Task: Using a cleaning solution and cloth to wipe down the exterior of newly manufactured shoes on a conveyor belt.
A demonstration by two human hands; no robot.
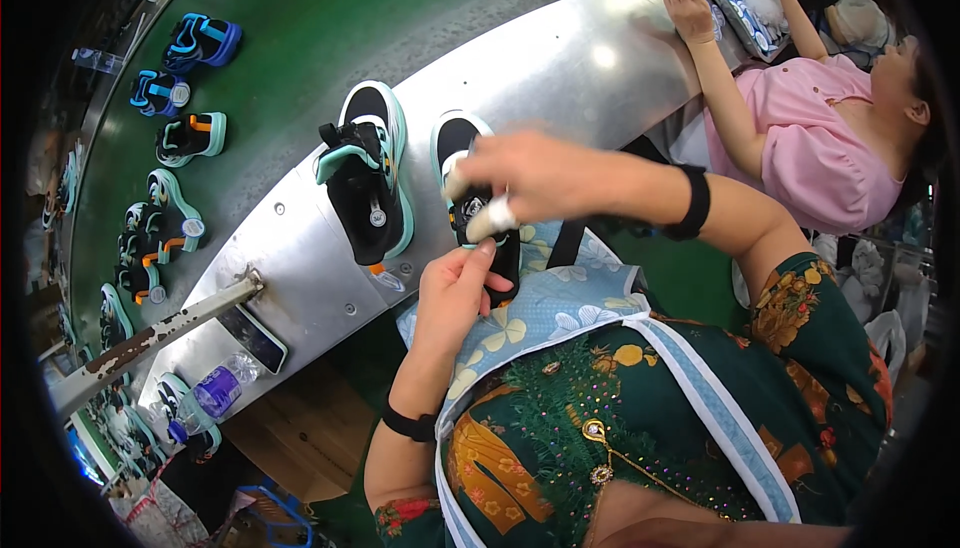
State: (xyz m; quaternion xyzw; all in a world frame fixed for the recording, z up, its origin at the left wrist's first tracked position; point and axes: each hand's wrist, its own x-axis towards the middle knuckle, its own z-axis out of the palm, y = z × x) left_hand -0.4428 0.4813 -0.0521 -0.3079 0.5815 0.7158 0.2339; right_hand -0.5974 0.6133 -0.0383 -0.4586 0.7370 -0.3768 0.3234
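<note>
Nearest to the head camera, below the fingers: dark green floral dress (820,378), gold pendant (594,430) on a chain, and light blue flowered apron (560,293) with white edging. Just above the apron, left hand (450,293) with thumb and fingertips pinched together on the collar of a black shoe (462,226) with mint trim. Over the same shoe, right hand (545,178) blurred and bent, with white wrapping (498,214) around one finger; cannot tell whether clamped on anything.

Under the right fingertips, a round pale emblem on the shoe, too blurred to read. Just left of the fingers, on the silver bench (560,58), a second shoe (398,148) of like colouring, with a round white tag (377,216) inside, its print too small to make out. Farther left and lower, a dark phone (255,338), a chipped metal bar (150,346) and a clear bottle with a purple label (217,390).

Well beyond the fingers to the upper left, blue shoes (205,43) and more mint-trimmed ones along a green belt (300,18), some with round tags. Far to the upper right, a co-worker in pink (820,148), both hands at a tray (722,3) of blue-and-white pieces.
</note>
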